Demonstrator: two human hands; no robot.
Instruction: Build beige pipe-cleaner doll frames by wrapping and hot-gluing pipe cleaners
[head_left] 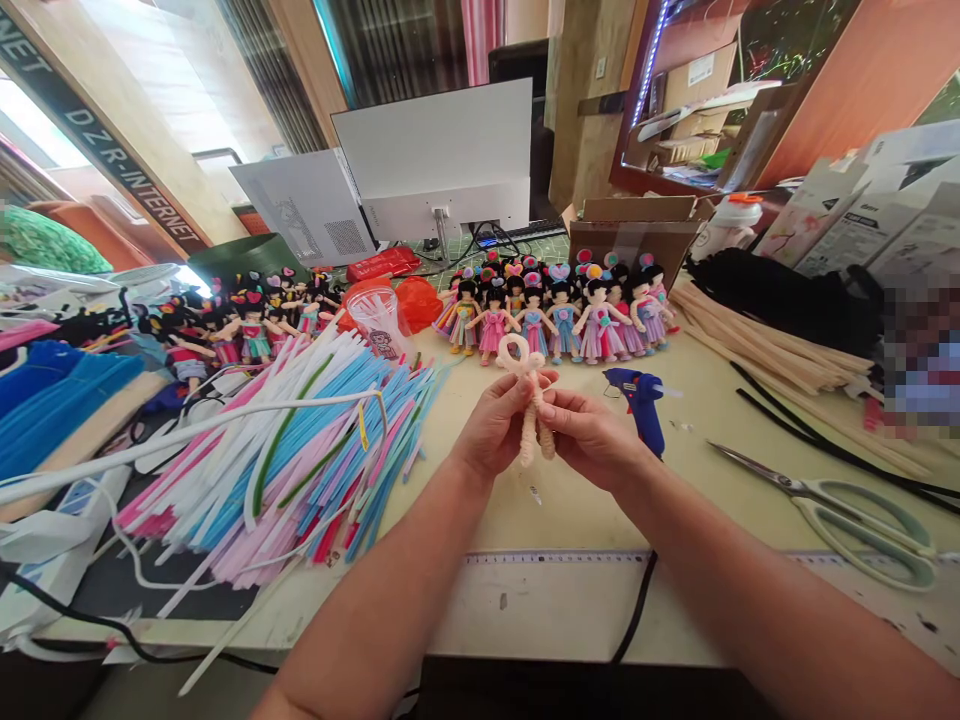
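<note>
Both my hands hold a cream pipe-cleaner doll body (529,420) upright over the middle of the table. Its open loop for a head stands at the top, and two coiled legs hang down. My left hand (491,425) pinches it at the upper body between thumb and fingers. My right hand (589,430) grips it from the other side, thumb against the top of a leg. Fingertips hide part of the torso. Close to the right hand lies a blue glue gun (637,400). Finished pipe-cleaner dolls (534,325) stand in rows just behind.
Colourful pipe cleaners (300,460) are heaped on the left, a white cable across them. Scissors (832,505) lie at right, near black and beige pipe cleaners (772,340). A ruler (555,557) runs along the front. Behind stand a monitor (442,150) and a cardboard box (634,235).
</note>
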